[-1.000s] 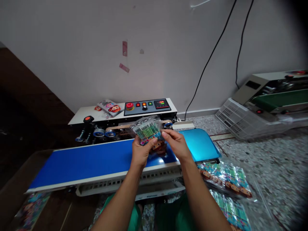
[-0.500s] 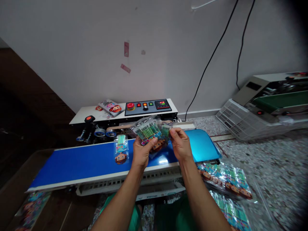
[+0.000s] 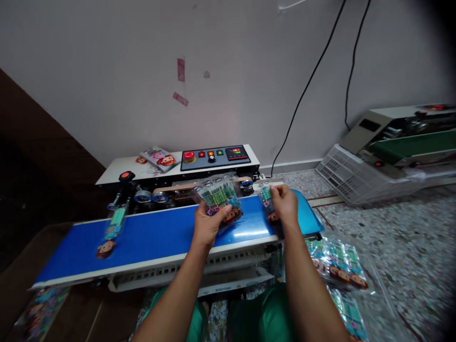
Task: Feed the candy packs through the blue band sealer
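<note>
now, l hand (image 3: 210, 223) grips a fanned stack of packets (image 3: 218, 197) over the blue belt (image 3: 156, 237). r hand (image 3: 285, 205) pinches one packet (image 3: 267, 199) at the belt's right end, top edge near the sealer intake (image 3: 249, 183). risk: if that top goes in skewed or creased, seal prob comes out crooked. stack grip looks loose, so packets could slip onto the belt. r fingertips sit v. close to the rollers. another packet (image 3: 112, 230) lies at far left of the belt.
</note>
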`<state>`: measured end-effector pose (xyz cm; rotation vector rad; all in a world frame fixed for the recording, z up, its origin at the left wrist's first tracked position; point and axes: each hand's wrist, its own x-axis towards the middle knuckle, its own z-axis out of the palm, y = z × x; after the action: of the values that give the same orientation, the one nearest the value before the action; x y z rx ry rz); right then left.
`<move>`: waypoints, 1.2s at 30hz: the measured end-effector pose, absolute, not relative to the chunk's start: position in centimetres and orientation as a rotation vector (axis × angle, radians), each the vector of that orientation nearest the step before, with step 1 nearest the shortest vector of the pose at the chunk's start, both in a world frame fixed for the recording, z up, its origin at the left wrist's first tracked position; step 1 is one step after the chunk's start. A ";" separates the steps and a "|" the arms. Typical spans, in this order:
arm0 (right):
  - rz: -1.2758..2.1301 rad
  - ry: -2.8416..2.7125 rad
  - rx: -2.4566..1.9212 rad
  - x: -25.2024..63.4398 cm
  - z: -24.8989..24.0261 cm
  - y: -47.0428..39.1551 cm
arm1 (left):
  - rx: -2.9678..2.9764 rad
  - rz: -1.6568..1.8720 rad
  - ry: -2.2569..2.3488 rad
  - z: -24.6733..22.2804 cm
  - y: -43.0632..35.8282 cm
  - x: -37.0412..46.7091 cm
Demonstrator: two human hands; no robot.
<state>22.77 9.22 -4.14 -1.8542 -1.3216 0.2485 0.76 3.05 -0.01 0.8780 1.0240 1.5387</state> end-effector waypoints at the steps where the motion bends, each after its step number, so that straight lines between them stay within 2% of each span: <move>1: 0.268 -1.334 -1.841 22.2 -4.3 9.5 | 0.876 1.534 1.027 -0.1 3.1 0.8; 8: 0.325 -1.363 -1.551 17.6 -2.5 8.8 | 0.862 1.470 1.020 -0.2 2.9 0.8; 12: 0.929 -1.336 -1.079 15.5 0.6 6.6 | 0.866 1.475 1.015 0.0 2.9 0.8; 14: 1.086 -1.270 -0.961 14.7 1.2 6.1 | 0.856 1.479 1.012 -0.1 2.9 0.9; 19: 1.122 -0.955 -0.889 14.2 0.4 6.2 | 0.865 1.464 0.970 -0.1 2.7 1.1; 24: 1.261 -0.913 -0.839 14.3 -0.5 6.2 | 0.865 1.498 0.922 0.0 2.6 1.4; 26: 1.178 -0.922 -0.869 14.3 -0.5 6.2 | 0.832 1.508 0.899 0.0 2.7 1.4; 29: 0.858 -0.956 -1.024 15.6 -0.3 6.1 | 0.764 1.530 0.915 -0.3 2.9 1.2; 33: 0.331 -1.088 -1.453 19.7 -0.9 6.6 | 0.741 1.501 0.960 -0.3 3.0 0.9; 36: 0.094 -1.223 -1.754 22.4 -2.2 7.4 | 0.746 1.458 0.941 -0.1 2.9 1.0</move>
<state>22.37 7.38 -2.25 -1.7535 -1.2228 0.0944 0.98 2.85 -0.08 0.7456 0.9406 1.4585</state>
